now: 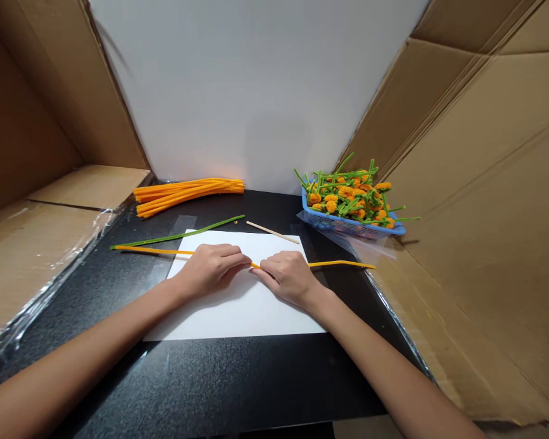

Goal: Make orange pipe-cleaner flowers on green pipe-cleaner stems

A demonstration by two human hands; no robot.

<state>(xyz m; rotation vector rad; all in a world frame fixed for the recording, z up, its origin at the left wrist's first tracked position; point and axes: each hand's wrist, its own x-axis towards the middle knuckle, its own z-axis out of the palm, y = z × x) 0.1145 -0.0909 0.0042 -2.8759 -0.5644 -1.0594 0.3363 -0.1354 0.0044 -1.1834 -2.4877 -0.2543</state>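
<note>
Fingers of the left hand (209, 272) and right hand (286, 279) closed on an orange pipe cleaner (256, 265), its long axis running sideways through both grips, neither hand nearer.

Bright, even indoor light, source not in view. White wall (256, 91) evenly lit, faint soft shadow at upper left of it. Soft shadows under the left hand (210, 271) and right hand (286, 279) on the white paper (238, 320). Glare streaks on clear plastic film (41, 274) at lower left, small speckled sheen on black tabletop (210, 390). Wide-angle stretch bends cardboard flaps (462, 183) at frame edges. Mostly sharp, no obvious motion blur.
</note>
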